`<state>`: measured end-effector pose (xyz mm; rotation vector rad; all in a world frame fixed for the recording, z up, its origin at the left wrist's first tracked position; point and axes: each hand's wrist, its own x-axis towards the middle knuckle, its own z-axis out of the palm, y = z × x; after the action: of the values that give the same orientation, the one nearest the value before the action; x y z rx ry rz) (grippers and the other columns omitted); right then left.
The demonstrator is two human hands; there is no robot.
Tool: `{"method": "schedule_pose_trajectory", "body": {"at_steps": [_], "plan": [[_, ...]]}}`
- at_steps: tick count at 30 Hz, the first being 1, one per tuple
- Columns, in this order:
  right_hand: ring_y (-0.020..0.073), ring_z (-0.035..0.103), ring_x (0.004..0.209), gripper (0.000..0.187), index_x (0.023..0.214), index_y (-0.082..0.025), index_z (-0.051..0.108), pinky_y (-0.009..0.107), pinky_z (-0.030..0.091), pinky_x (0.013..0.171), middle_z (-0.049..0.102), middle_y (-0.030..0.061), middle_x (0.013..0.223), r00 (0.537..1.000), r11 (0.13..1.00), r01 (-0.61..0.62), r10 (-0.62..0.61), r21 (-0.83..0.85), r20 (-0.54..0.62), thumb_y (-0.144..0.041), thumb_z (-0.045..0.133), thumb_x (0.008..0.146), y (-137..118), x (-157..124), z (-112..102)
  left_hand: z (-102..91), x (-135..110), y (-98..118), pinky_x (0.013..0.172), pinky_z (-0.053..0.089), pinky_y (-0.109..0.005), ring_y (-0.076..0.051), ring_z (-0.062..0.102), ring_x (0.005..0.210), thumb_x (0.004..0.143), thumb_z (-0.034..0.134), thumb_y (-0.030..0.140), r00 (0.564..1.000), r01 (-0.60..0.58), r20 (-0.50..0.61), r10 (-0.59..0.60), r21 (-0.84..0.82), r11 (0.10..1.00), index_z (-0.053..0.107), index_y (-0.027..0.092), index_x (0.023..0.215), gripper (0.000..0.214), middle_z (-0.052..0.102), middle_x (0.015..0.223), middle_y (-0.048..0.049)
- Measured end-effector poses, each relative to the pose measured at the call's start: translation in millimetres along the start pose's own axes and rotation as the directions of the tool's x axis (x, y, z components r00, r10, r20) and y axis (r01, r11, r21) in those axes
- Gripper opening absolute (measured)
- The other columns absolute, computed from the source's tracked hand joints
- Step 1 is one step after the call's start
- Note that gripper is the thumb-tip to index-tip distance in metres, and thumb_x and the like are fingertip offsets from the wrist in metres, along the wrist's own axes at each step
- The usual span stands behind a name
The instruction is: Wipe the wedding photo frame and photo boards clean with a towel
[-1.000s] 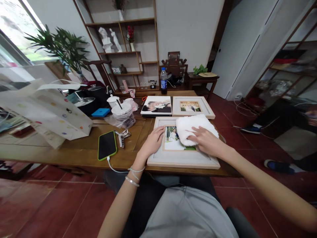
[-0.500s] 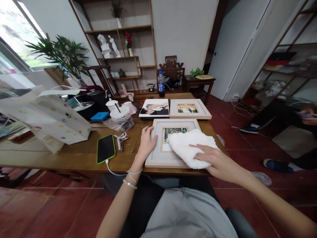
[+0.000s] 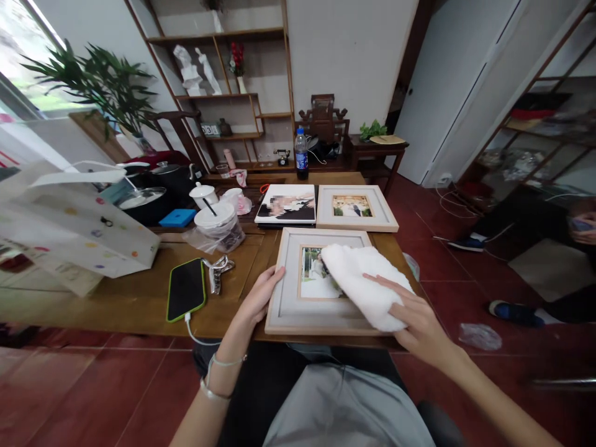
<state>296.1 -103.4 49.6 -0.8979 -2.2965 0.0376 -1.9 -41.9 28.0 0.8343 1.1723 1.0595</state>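
A pale wooden picture frame [image 3: 288, 307] with a photo in it lies flat at the near edge of the wooden table [image 3: 139, 298]. My left hand [image 3: 256, 299] grips the frame's left edge, fingers curled over it. My right hand [image 3: 416, 316] lies with fingers spread flat on a white cloth [image 3: 358, 279], pressing it on the frame's right half and over part of the photo.
Behind the frame lie a second framed photo [image 3: 356, 208] and a photo print [image 3: 286, 203]. A phone in a green case [image 3: 186, 288] on a cable, a metal clip [image 3: 216, 270], lidded cups, pots and a white spotted bag [image 3: 79, 226] fill the left. Another person sits on the floor at right [image 3: 549, 230].
My right hand has moved the cloth over the frame, first toward me, then back toward the middle. My left hand slid from the frame's glass to its left edge.
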Motion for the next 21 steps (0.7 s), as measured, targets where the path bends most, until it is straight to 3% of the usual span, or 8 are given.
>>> {"method": "schedule_pose_trajectory", "body": {"at_steps": [5, 9, 13, 16, 18, 21], "plan": [[0.0303, 0.048, 0.118, 0.026, 0.062, -0.024, 0.055, 0.047, 0.048, 0.091, 0.047, -0.0001, 0.134, 0.960, 0.987, -0.147, 0.125, -0.071, -0.251, 0.000, 0.046, 0.064, 16.7, -11.4, -18.0, -6.2, -3.9, 5.1, 0.065, 0.048, -0.023, -0.019, 0.066, 0.074, 0.066, 0.070, 0.043, 0.996, -0.014, -0.091, 0.010, -0.042, 0.999, 0.062, 0.010, 0.103, 0.050, 0.071, 0.087, -0.0077], [0.0319, 0.044, 0.121, 0.022, 0.058, -0.023, 0.050, 0.054, 0.042, 0.096, 0.039, -0.0032, 0.140, 0.955, 0.972, -0.192, 0.154, -0.135, -0.252, -0.001, 0.051, 0.062, 26.8, -24.8, -28.3, -22.5, -15.0, 30.4, 0.063, 0.049, -0.023, -0.019, 0.067, 0.072, 0.065, 0.072, 0.042, 0.986, -0.032, -0.163, 0.026, -0.033, 0.999, 0.061, 0.013, 0.108, 0.053, 0.071, 0.085, -0.0050], [0.0306, 0.038, 0.126, 0.023, 0.071, -0.022, 0.055, 0.057, 0.037, 0.098, 0.034, 0.0020, 0.143, 0.988, 0.970, -0.130, 0.108, -0.208, -0.113, -0.001, 0.049, 0.066, 27.2, -28.8, -18.5, -35.2, -28.0, 68.0, 0.063, 0.052, -0.024, -0.019, 0.067, 0.071, 0.062, 0.074, 0.038, 0.953, -0.061, -0.299, 0.047, -0.039, 0.997, 0.059, 0.017, 0.111, 0.055, 0.071, 0.082, -0.0028], [0.0283, 0.034, 0.129, 0.025, 0.075, -0.021, 0.059, 0.056, 0.035, 0.100, 0.042, 0.0049, 0.139, 0.995, 0.981, -0.061, 0.075, -0.186, 0.072, 0.000, 0.046, 0.069, 16.3, -19.2, -0.8, -37.1, -33.9, 90.8, 0.066, 0.054, -0.025, -0.019, 0.068, 0.072, 0.063, 0.073, 0.038, 0.917, -0.123, -0.385, 0.105, -0.022, 0.992, 0.059, 0.018, 0.113, 0.055, 0.071, 0.082, -0.0021], [0.0283, 0.029, 0.131, 0.025, 0.076, -0.021, 0.062, 0.057, 0.029, 0.103, 0.046, 0.0047, 0.135, 0.974, 0.986, -0.103, 0.126, -0.128, 0.191, -0.002, 0.047, 0.070, 4.7, -9.7, 7.0, -35.0, -33.9, 99.0, 0.066, 0.054, -0.026, -0.020, 0.068, 0.072, 0.064, 0.072, 0.038, 0.906, -0.146, -0.404, 0.126, -0.019, 0.989, 0.060, 0.018, 0.111, 0.052, 0.071, 0.081, -0.0018], [0.0309, 0.030, 0.130, 0.018, 0.088, -0.024, 0.068, 0.056, 0.030, 0.102, 0.050, 0.0065, 0.132, 0.896, 0.954, -0.295, 0.257, 0.051, 0.363, -0.018, 0.060, 0.073, -8.5, 2.9, 2.7, -26.3, -27.9, 100.8, 0.065, 0.055, -0.027, -0.021, 0.068, 0.072, 0.068, 0.069, 0.037, 0.915, -0.128, -0.393, 0.093, -0.065, 0.990, 0.062, 0.017, 0.109, 0.046, 0.072, 0.079, -0.0025]]}}
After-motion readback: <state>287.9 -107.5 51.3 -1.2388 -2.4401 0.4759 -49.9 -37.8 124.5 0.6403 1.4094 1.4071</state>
